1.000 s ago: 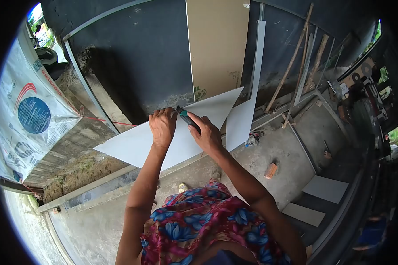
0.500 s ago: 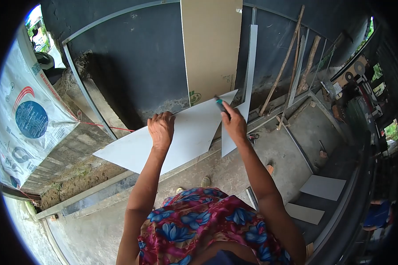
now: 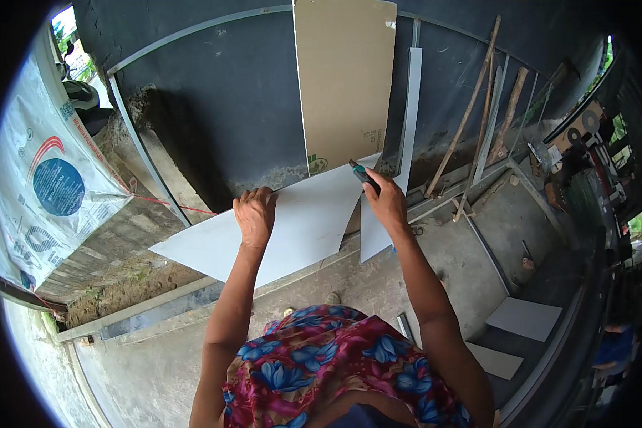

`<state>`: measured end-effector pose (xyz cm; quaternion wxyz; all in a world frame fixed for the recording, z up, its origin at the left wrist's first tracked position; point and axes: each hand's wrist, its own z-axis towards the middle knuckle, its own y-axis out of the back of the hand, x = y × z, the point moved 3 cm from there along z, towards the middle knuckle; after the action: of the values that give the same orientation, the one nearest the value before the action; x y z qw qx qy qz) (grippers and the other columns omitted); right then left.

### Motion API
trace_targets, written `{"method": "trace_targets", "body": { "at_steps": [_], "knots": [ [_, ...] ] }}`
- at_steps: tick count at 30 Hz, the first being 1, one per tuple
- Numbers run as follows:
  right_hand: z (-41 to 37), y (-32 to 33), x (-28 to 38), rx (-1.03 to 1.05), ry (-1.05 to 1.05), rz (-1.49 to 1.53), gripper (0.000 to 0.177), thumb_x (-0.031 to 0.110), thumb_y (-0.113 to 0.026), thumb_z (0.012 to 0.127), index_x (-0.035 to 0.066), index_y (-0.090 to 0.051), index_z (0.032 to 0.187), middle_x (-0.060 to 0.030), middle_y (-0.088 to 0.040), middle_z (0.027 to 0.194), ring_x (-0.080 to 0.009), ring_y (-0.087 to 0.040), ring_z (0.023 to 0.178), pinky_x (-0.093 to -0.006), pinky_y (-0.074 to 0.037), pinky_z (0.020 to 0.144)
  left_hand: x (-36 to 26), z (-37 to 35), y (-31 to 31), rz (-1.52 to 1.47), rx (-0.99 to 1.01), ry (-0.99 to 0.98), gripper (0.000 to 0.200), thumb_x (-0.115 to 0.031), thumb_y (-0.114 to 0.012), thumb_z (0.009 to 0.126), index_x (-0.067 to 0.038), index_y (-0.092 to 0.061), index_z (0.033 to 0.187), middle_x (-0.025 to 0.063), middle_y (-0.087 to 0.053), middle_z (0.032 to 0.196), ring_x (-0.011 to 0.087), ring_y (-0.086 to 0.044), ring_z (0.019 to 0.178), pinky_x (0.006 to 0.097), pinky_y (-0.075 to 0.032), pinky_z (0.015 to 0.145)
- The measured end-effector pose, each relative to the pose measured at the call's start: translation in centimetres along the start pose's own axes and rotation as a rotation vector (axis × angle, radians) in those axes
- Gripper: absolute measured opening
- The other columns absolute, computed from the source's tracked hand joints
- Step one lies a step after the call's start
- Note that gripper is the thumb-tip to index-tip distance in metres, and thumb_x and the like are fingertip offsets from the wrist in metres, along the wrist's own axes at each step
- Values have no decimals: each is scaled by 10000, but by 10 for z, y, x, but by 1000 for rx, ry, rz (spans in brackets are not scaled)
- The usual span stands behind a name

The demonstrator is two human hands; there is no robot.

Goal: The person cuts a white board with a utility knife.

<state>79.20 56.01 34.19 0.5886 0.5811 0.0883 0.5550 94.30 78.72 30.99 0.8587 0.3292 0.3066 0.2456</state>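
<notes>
My left hand (image 3: 255, 217) curls its fingers over the top edge of a large white sheet (image 3: 310, 225), which stands tilted in front of me. In my right hand (image 3: 387, 205) is a utility knife (image 3: 362, 174) with a dark and green body, its tip pointing up and left near the sheet's upper right corner. A gap runs down the right side of the sheet, and a narrower white piece (image 3: 373, 232) hangs beyond it, partly hidden by my right hand. Behind the sheet a tall brown board (image 3: 346, 85) with green print leans on the dark wall.
Wooden poles (image 3: 471, 100) and a pale metal strip (image 3: 411, 107) lean on the dark wall (image 3: 214, 107). Two flat pale pieces (image 3: 524, 319) lie on the right. A printed white plastic sheet (image 3: 57, 185) hangs at the left, with a red string (image 3: 171, 203) running from it.
My right hand and the knife have shifted slightly downward, the knife now tilting more toward the left. My left hand keeps its hold on the white sheet. The camera view has shifted a little.
</notes>
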Motion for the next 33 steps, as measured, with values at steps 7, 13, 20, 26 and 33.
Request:
{"method": "trace_targets", "body": {
  "at_steps": [7,13,20,26,33],
  "knots": [
    [-9,-7,19,76,141,-19,383,262,-609,847,158,-566,1213,-172,-621,907,-350,-618,809,-436,-495,690,-1,0,4,38,-4,-18,126,-208,-661,785,-88,-625,798,85,-641,774,267,-578,779,380,-380,702],
    [18,25,-51,-82,-176,-70,351,277,-587,856,201,-590,1199,-151,-644,885,-341,-622,823,-429,-493,707,20,-7,-15,44,-48,-93,153,-193,-649,806,-56,-645,874,115,-642,836,330,-568,812,423,-423,731],
    [18,12,-71,-233,-6,59,369,221,-608,847,114,-574,1199,-168,-596,946,-330,-616,824,-410,-513,681,6,-4,0,34,65,-12,203,-243,-609,852,-50,-634,910,93,-643,891,293,-576,875,421,-401,762],
    [12,17,-64,-213,34,147,367,237,-596,845,143,-586,1199,-162,-600,921,-322,-612,806,-420,-507,679,9,-5,-2,29,76,7,223,-260,-582,873,-41,-622,884,96,-629,855,296,-576,838,418,-406,742],
    [15,-9,-41,-148,37,200,399,232,-603,852,112,-554,1229,-163,-606,900,-309,-608,818,-412,-493,697,5,-7,5,1,123,23,184,-201,-595,861,-37,-623,941,107,-639,918,309,-581,870,407,-409,790]
  ]
}}
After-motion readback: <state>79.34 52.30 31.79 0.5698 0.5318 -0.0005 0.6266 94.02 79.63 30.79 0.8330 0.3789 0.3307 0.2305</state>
